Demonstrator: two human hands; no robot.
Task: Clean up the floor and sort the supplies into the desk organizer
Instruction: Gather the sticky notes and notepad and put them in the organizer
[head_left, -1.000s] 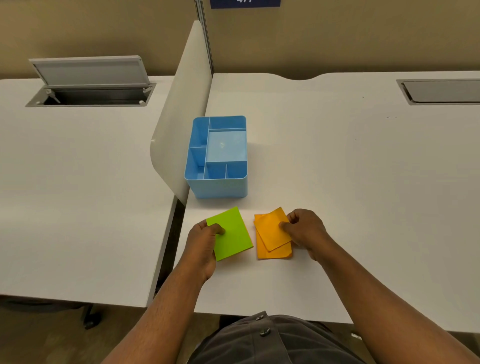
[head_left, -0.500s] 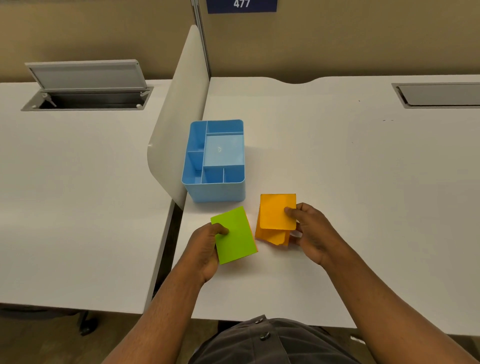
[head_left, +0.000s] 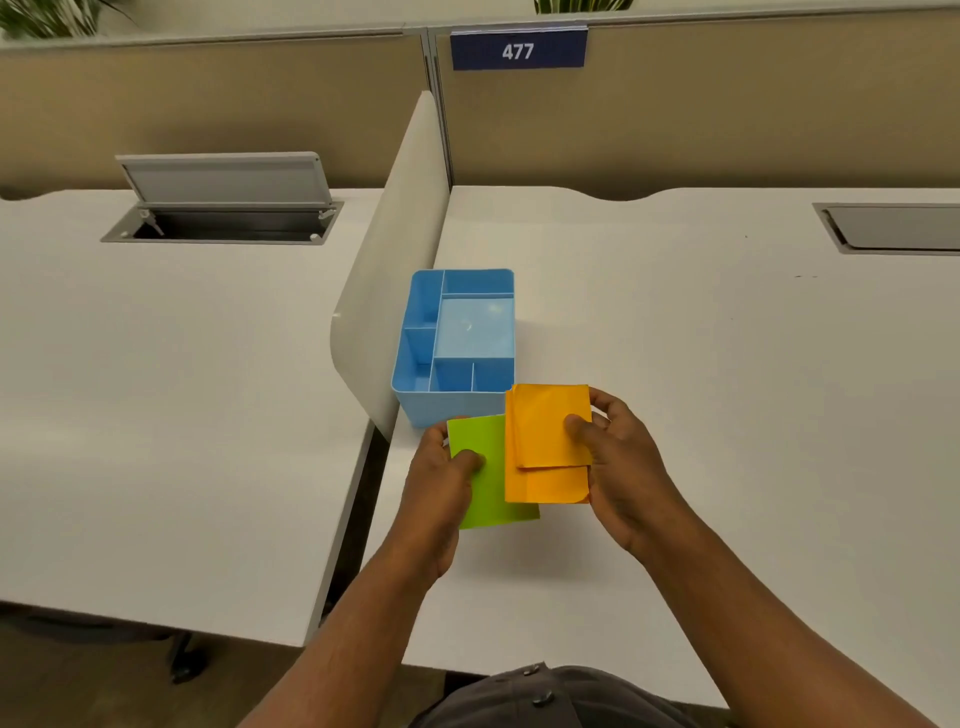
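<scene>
White digits "477" stand on a blue sign (head_left: 518, 50) on the partition behind the white bench (head_left: 727, 338) — the only writing legible from the head camera. Left hand (head_left: 441, 488) pinches a green paper pad (head_left: 485, 478), thumb on top, while the right hand (head_left: 618, 467) is closed on orange paper sheets (head_left: 545, 441) that overlap the green pad's right edge. Both are held just in front of the empty blue desk organizer (head_left: 457, 343) — its near right corner is hidden by the orange sheets.

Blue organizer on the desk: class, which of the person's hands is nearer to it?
Right. The right hand lifts the orange notes so their top edge overlaps the blue organizer. The left hand, holding the green note, sits just below its front wall.
</scene>
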